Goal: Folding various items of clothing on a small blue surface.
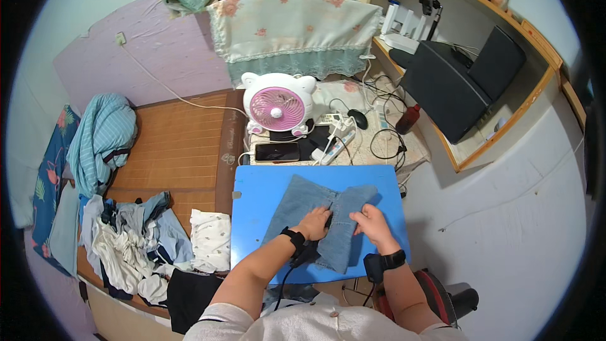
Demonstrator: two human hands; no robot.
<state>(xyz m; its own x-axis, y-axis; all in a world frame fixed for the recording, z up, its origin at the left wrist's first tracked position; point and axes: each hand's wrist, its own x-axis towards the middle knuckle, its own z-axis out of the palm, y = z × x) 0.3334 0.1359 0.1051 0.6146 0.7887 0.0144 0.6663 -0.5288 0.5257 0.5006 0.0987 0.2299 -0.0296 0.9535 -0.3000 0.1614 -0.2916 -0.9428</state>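
Observation:
A blue denim garment (302,205), partly folded over itself, lies on the blue tabletop (249,189) in front of me. My left hand (314,223) rests flat on the middle of the cloth, fingers stretched forward. At the garment's right side, my right hand (372,223) is closed, with thumb and fingers pinching the denim edge. Black straps go round both my wrists, and a dark box (374,268) sits on the right one. Whether the garment is trousers or shorts cannot be made out.
Left of the table, a heap of clothes (129,246) and a folded white patterned cloth (211,240) lie on a brown mat (173,145). Beyond the tabletop stand a pink-and-white fan (278,106), a phone (276,152), a power strip (333,148) and loose cables.

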